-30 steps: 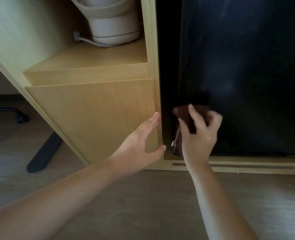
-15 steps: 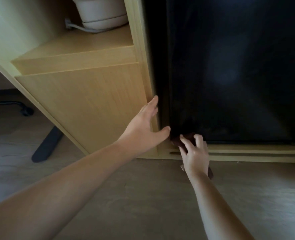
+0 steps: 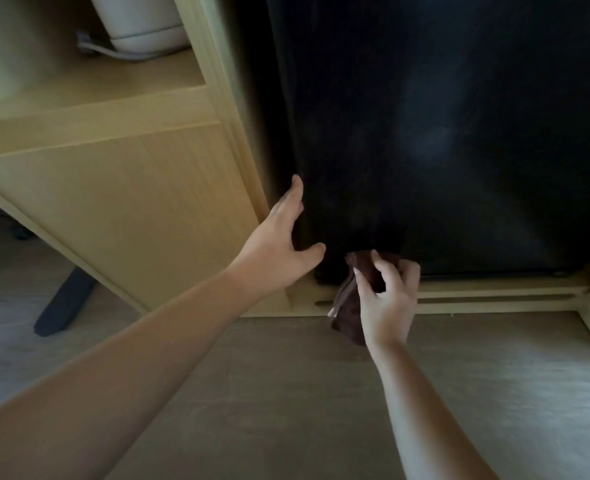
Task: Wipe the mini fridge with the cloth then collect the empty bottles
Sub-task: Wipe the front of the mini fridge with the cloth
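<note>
Right hand (image 3: 385, 299) pinches the cloth (image 3: 350, 306) at the fridge (image 3: 442, 133) door's bottom edge – unwiped door lies above; left hand (image 3: 279, 244) spread flat by its left edge

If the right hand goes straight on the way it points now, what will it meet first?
Probably the fridge, near its bottom edge. The right hand holds the cloth there and points up at the dark front, so the cloth would touch first. Depth is unclear; it may touch already.
</note>
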A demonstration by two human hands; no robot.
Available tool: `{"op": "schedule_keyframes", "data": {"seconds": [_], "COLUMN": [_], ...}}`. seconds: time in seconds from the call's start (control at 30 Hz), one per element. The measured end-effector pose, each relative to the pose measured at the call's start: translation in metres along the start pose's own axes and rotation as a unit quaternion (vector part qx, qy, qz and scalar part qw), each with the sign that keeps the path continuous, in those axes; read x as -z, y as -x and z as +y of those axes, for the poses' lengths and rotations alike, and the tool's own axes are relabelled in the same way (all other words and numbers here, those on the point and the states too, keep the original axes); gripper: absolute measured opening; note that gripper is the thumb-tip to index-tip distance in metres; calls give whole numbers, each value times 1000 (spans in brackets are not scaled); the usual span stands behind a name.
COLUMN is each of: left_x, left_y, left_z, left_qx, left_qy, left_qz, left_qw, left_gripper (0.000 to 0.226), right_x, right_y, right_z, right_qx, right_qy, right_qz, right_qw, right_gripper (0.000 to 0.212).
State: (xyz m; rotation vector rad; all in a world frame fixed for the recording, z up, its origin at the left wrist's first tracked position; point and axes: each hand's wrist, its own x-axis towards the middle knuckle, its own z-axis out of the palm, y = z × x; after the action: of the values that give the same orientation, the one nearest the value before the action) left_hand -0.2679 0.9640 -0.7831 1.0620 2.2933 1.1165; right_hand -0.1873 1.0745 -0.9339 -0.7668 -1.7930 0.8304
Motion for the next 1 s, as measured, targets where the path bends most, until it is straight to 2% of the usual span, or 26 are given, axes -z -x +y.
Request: {"op": "schedule_keyframes", "data": {"seconds": [0.07,0.17,0.27,0.4,0.57,0.63,0.67,0.73,0.8,0.83,1.0], "left_x": [0,0,0,0,0,0,1,3,3,3,-1], "left_y": [-1,-2,-3,-3,-3,-3,-3,-4,-4,-4,-2], "left_z": [0,1,0,0,-3,-3,-3,-4,-5,-5,-4], "left_qx": [-1,-2,-4,-5,-9,-13,-14,-13,-12,-13,-19], "left_qy": [-6,-6,-7,-9,-13,-11,-9,-8,-10,-12,-13], "left_qz": [1,-3,0,1,5,6,4,2,1,-1,-1], "left_qw": [1000,1000,1000,1000,1000,1000,1000,1000,1000,1000,1000], "left_gripper": [90,89,87,83,84,84,84,84,85,86,92], "right_x": [9,28,31,14,-10,-12,-8,4,17,21,15], "right_y": [-8,-30,-38,-28,0,9,8,-6,-26,-33,-27], "right_z": [-1,-2,-7,-10,-3,2,2,0,-3,-3,-3], "right_qx": [-8,-49,-69,-48,41,31,-2,-82,-108,-106,-105], "right_qy": [-19,-56,-84,-86,-20,-32,-55,-99,-125,-137,-140], "right_qz": [18,111,153,139,22,-10,4,92,176,192,156], "right_qw": [1000,991,982,985,999,999,998,987,970,966,972], "right_gripper": [32,34,36,34,31,30,29,29,29,28,26]}}
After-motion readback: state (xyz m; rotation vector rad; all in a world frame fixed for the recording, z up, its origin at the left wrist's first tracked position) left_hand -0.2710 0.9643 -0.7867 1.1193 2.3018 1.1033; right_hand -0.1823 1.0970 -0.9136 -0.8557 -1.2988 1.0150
